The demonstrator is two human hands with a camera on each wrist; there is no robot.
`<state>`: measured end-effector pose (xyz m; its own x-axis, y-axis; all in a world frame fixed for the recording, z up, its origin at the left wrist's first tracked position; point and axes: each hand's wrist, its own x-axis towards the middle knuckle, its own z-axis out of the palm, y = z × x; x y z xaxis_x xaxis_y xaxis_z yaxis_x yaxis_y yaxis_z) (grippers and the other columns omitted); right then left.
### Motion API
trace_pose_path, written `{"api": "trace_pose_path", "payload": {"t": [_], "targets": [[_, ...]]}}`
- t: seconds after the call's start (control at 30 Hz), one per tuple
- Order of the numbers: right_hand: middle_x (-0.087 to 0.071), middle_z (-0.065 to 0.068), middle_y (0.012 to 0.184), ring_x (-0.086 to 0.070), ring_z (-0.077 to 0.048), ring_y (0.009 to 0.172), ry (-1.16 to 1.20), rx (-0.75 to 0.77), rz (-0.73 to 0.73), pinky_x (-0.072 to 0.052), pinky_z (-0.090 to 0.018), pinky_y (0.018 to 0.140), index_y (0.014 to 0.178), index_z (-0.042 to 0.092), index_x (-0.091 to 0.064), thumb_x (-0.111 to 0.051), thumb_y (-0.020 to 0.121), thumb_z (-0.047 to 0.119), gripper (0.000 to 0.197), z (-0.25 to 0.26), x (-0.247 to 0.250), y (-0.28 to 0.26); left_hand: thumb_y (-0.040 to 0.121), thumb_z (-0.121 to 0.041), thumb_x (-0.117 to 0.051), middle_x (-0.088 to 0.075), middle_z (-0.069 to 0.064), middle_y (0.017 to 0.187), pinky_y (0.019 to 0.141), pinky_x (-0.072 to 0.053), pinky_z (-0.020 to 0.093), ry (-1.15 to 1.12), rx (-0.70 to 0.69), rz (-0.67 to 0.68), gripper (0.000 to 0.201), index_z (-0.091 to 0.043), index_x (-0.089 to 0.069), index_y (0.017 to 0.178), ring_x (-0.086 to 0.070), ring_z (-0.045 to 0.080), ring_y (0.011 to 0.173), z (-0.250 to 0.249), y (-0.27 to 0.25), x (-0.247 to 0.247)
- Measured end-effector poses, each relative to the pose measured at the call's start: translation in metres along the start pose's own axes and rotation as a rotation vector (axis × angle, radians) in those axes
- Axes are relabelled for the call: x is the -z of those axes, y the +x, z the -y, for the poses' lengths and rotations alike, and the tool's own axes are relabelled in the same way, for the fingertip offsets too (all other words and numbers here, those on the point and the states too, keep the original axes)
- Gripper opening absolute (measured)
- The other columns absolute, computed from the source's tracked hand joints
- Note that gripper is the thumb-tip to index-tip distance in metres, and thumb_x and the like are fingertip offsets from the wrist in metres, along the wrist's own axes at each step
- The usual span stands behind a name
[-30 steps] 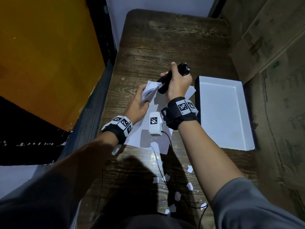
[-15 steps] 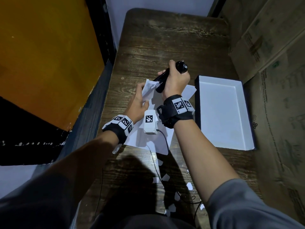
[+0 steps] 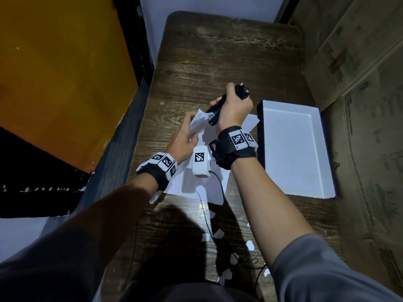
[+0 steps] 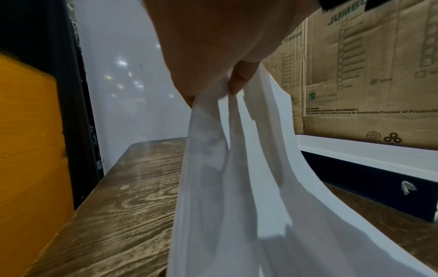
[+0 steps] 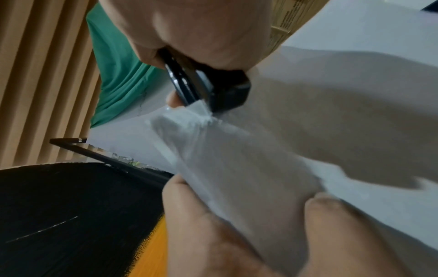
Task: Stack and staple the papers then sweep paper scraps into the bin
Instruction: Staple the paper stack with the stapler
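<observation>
My left hand (image 3: pixel 185 136) pinches the lifted corner of the white papers (image 3: pixel 200 123) above the wooden table (image 3: pixel 218 57). The rest of the sheets (image 3: pixel 196 188) lie flat under my wrists. My right hand (image 3: pixel 234 107) grips a black stapler (image 3: pixel 218 105) whose mouth is over that raised corner. In the right wrist view the stapler (image 5: pixel 208 90) bites the paper corner (image 5: pixel 196 114), with the left fingers (image 5: pixel 189 215) just below. The left wrist view shows the thumb and finger (image 4: pixel 239 80) pinching the hanging sheets (image 4: pixel 237 178).
A white shallow box (image 3: pixel 292 149) with dark sides sits right of the papers. Several white paper scraps (image 3: pixel 226 273) lie on the table's near end, with a black cable (image 3: pixel 218 186) across them. Cardboard boxes (image 3: pixel 359 83) stand at the right, an orange panel (image 3: pixel 61 83) at the left.
Both hands with the stapler and the paper corner have shifted slightly away from me; the grip on each is unchanged.
</observation>
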<state>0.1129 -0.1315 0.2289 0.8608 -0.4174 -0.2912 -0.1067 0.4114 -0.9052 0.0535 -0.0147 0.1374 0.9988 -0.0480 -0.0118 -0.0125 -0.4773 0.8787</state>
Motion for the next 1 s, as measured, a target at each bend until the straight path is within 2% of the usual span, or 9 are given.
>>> {"api": "trace_pose_path", "payload": {"t": [0.2, 0.4, 0.5, 0.57, 0.6, 0.67, 0.73, 0.83, 1.0], "targets": [[-0.049, -0.006, 0.043, -0.049, -0.021, 0.036, -0.011, -0.013, 0.020, -0.045, -0.030, 0.047, 0.069, 0.007, -0.050, -0.060, 0.085, 0.007, 0.019, -0.005, 0.000, 0.006, 0.097, 0.003, -0.051, -0.066, 0.017, 0.121, 0.094, -0.056, 0.058, -0.033, 0.056, 0.031, 0.049, -0.015, -0.036, 0.139, -0.067, 0.040, 0.107, -0.014, -0.008, -0.002], [-0.057, -0.004, 0.078, -0.055, -0.009, 0.069, -0.249, 0.382, 0.156, -0.046, -0.013, 0.066, 0.082, 0.017, -0.050, -0.073, 0.081, 0.007, 0.025, 0.007, 0.027, 0.014, 0.095, -0.001, -0.048, -0.064, 0.025, 0.126, 0.098, -0.056, 0.062, -0.057, 0.164, -0.020, 0.058, -0.011, -0.033, 0.150, -0.067, 0.046, 0.109, -0.005, 0.005, 0.000], [-0.050, -0.010, 0.097, -0.055, -0.015, 0.078, -0.481, 0.381, 0.289, -0.048, -0.016, 0.065, 0.099, 0.026, -0.038, -0.066, 0.078, -0.003, 0.045, 0.005, 0.088, 0.021, 0.098, 0.008, -0.048, -0.057, 0.003, 0.137, 0.108, -0.051, 0.028, -0.102, 0.199, -0.052, 0.065, -0.008, -0.029, 0.158, -0.061, 0.025, 0.126, -0.005, 0.006, 0.004], [-0.044, -0.005, 0.097, -0.054, -0.012, 0.075, -0.708, 0.298, 0.405, -0.046, -0.023, 0.065, 0.104, 0.022, -0.029, -0.062, 0.079, -0.007, 0.051, -0.002, 0.148, 0.026, 0.099, 0.012, -0.046, -0.048, 0.002, 0.145, 0.101, -0.041, 0.000, -0.093, 0.188, -0.086, 0.066, -0.002, -0.026, 0.160, -0.051, 0.010, 0.131, -0.002, 0.007, 0.005], [-0.043, -0.002, 0.096, -0.053, -0.010, 0.076, -0.861, 0.244, 0.429, -0.044, -0.021, 0.067, 0.105, 0.017, -0.028, -0.062, 0.080, -0.009, 0.050, -0.006, 0.183, 0.029, 0.100, 0.010, -0.046, -0.046, 0.005, 0.153, 0.104, -0.038, -0.001, -0.088, 0.187, -0.099, 0.065, -0.002, -0.026, 0.160, -0.047, 0.012, 0.136, 0.000, 0.008, 0.003], [-0.045, -0.006, 0.100, -0.055, -0.019, 0.086, -1.206, 0.140, 0.374, -0.041, -0.019, 0.075, 0.107, 0.010, -0.038, -0.067, 0.080, -0.006, 0.044, -0.012, 0.252, 0.029, 0.103, 0.003, -0.047, -0.040, 0.012, 0.163, 0.123, -0.036, 0.027, -0.087, 0.209, -0.107, 0.065, -0.008, -0.023, 0.162, -0.041, 0.026, 0.150, 0.002, 0.008, 0.002], [-0.053, -0.016, 0.107, -0.057, -0.031, 0.097, -1.426, 0.047, 0.203, -0.046, -0.031, 0.087, 0.109, 0.007, -0.049, -0.072, 0.077, -0.002, 0.040, -0.017, 0.325, 0.029, 0.105, -0.003, -0.047, -0.040, 0.012, 0.164, 0.125, -0.036, 0.051, -0.111, 0.250, -0.111, 0.065, -0.017, -0.022, 0.163, -0.040, 0.032, 0.151, 0.002, 0.007, 0.001], [-0.062, -0.024, 0.110, -0.061, -0.039, 0.103, -1.542, -0.098, 0.014, -0.051, -0.044, 0.086, 0.112, 0.004, -0.055, -0.070, 0.077, -0.002, 0.038, -0.024, 0.410, 0.023, 0.104, -0.007, -0.048, -0.045, 0.007, 0.161, 0.119, -0.042, 0.058, -0.207, 0.312, -0.135, 0.067, -0.031, -0.021, 0.161, -0.048, 0.032, 0.147, -0.005, 0.004, -0.001], [-0.057, -0.031, 0.120, -0.055, -0.044, 0.112, -1.704, -0.212, -0.074, -0.048, -0.047, 0.090, 0.120, -0.007, -0.049, -0.061, 0.085, -0.005, 0.038, -0.040, 0.472, 0.012, 0.100, -0.015, -0.054, -0.059, -0.003, 0.143, 0.106, -0.054, 0.058, -0.284, 0.329, -0.193, 0.059, -0.047, -0.035, 0.147, -0.061, 0.027, 0.130, -0.020, -0.004, -0.004]]}}
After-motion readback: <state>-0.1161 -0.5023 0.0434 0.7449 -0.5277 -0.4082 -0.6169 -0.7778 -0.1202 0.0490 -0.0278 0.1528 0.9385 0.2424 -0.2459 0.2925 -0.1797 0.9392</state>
